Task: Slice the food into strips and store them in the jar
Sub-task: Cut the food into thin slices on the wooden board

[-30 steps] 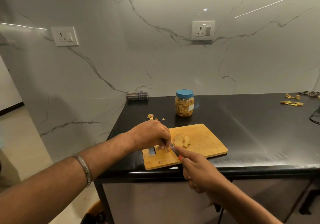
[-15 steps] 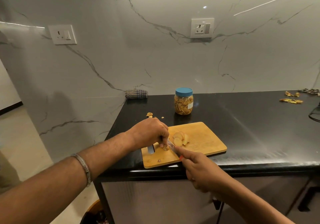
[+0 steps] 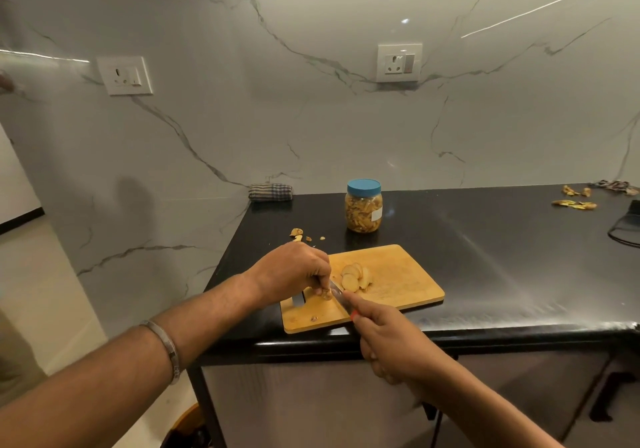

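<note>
A wooden cutting board (image 3: 401,276) lies at the front edge of the black counter. Pale round food slices (image 3: 354,276) are heaped near its middle. My left hand (image 3: 294,271) pinches a small brownish food piece (image 3: 325,294) down on the board's left part. My right hand (image 3: 388,340) grips a knife (image 3: 337,293) with a red-tipped handle; its blade lies against that piece, between it and the slices. Behind the board stands a clear jar (image 3: 363,210) with a blue lid on, filled with yellowish strips.
Scraps (image 3: 297,234) lie on the counter (image 3: 485,260) behind my left hand. A folded checked cloth (image 3: 270,191) sits at the back left corner. More peelings (image 3: 573,201) and a dark object (image 3: 627,225) are at the far right. Floor drops off left of the counter.
Both hands stay at the same spot on the board; the knife has shifted only slightly against the piece. The view has tilted a little.
</note>
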